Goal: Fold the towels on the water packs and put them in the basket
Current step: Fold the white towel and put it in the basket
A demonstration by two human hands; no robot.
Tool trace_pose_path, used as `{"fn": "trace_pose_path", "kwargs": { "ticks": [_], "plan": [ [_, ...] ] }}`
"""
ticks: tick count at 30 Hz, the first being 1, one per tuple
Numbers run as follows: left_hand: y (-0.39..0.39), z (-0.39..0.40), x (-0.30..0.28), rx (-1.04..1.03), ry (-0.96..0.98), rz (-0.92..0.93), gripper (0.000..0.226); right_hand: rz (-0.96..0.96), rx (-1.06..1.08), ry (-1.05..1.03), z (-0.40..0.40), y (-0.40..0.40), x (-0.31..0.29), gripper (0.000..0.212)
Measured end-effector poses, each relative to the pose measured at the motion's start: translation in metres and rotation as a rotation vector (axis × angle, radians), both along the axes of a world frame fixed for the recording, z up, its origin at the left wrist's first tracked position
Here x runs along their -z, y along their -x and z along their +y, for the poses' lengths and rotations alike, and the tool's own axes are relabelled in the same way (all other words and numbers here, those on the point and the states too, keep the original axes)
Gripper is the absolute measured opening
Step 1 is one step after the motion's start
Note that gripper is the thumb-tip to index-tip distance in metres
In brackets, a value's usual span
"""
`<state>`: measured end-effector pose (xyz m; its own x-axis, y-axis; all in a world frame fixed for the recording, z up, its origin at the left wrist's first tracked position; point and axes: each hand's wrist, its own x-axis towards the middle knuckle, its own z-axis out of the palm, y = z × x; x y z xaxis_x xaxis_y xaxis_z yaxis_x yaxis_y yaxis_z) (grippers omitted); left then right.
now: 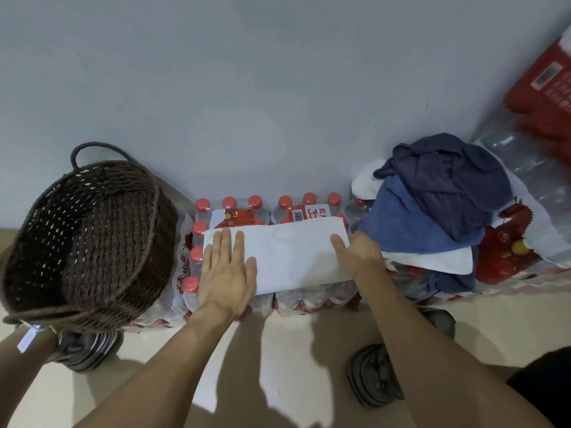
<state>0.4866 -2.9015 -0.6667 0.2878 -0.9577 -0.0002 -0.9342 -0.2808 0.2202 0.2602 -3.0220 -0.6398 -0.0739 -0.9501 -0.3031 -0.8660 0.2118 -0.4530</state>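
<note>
A white towel (290, 254), folded into a flat rectangle, lies on top of the water packs (247, 208), toward their front edge. The left hand (227, 271) presses flat on the towel's left end, fingers straight. The right hand (360, 256) rests at its right end, index finger on the cloth. A heap of blue and white towels (432, 199) sits on the packs' right end. A dark wicker basket (89, 239) stands beside the left edge.

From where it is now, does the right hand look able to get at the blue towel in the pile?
Probably yes. The right hand rests at the right end of the white towel, and the blue towel lies just beside it with nothing between. A dark navy towel drapes over its far part, leaving the near edge exposed.
</note>
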Motion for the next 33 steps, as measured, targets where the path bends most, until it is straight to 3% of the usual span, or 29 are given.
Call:
{"fn": "trace_pose_path", "kwargs": {
  "ticks": [5, 9, 12, 15, 18, 23, 29, 33],
  "plan": [
    [-0.001, 0.000, 0.001, -0.002, -0.026, -0.020, 0.065, -0.047, -0.026, -0.046, -0.007, 0.005, -0.009, 0.035],
    [-0.001, 0.000, 0.001, 0.002, -0.042, -0.027, 0.068, -0.448, 0.092, -0.207, -0.014, 0.011, -0.020, 0.018],
    [-0.003, 0.001, 0.001, 0.023, -0.047, -0.026, 0.068, -0.508, 0.098, -0.279, -0.012, 0.011, -0.021, 0.024],
    [-0.004, 0.001, 0.000, 0.028, -0.051, -0.033, 0.064, -0.533, 0.055, -0.180, -0.010, 0.012, -0.018, 0.036],
    [-0.003, 0.002, 0.000, 0.023, -0.039, -0.022, 0.063, -0.461, -0.027, -0.051, -0.008, 0.014, -0.016, 0.042],
    [-0.001, 0.001, -0.002, -0.026, -0.017, 0.009, 0.064, -0.259, 0.021, 0.122, 0.002, 0.019, -0.003, 0.045],
    [0.000, -0.001, -0.011, -0.017, -0.067, 0.028, 0.064, -0.091, 0.051, 0.099, 0.007, 0.017, 0.002, 0.045],
    [0.005, -0.014, -0.022, -0.025, -0.044, 0.103, 0.063, 0.037, 0.016, -0.070, -0.003, 0.012, -0.007, 0.028]
  ]
}}
